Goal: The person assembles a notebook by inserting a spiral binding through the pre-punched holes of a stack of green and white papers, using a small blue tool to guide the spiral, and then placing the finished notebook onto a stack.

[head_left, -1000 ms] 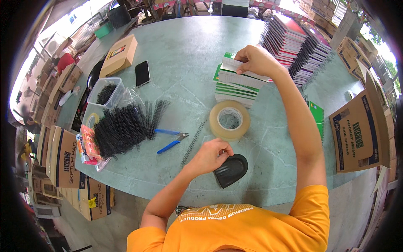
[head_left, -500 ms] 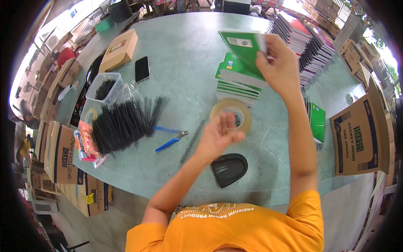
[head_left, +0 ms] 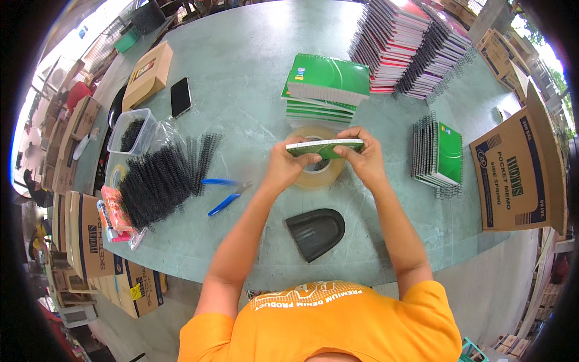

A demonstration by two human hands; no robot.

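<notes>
Between both hands I hold a green-covered notepad (head_left: 325, 148) with its white page edge turned up. My left hand (head_left: 284, 164) grips its left end, thumb against the cover. My right hand (head_left: 365, 158) pinches the right end the same way. Directly beneath lies a wide roll of tape (head_left: 313, 180), partly covered by the pad and hands. Just beyond it rises a stack of green notepads (head_left: 329, 75). A black, ridged, round-ended piece (head_left: 316, 234) rests between my forearms. Blue-handled cutters (head_left: 226, 196) lie left of my left forearm.
Black spiral coils (head_left: 157, 187) are heaped at left, near a clear plastic tub (head_left: 131, 131) and a phone (head_left: 180, 97). Spiral-bound notebooks (head_left: 395, 45) stand in tall piles far right. Green spiral notebooks (head_left: 449, 154) sit beside an open cardboard box (head_left: 512, 175).
My right hand has brought the green notepad from above the stack toward me, down over the tape roll. My left hand, formerly empty with fingers apart, now grips its other end.
</notes>
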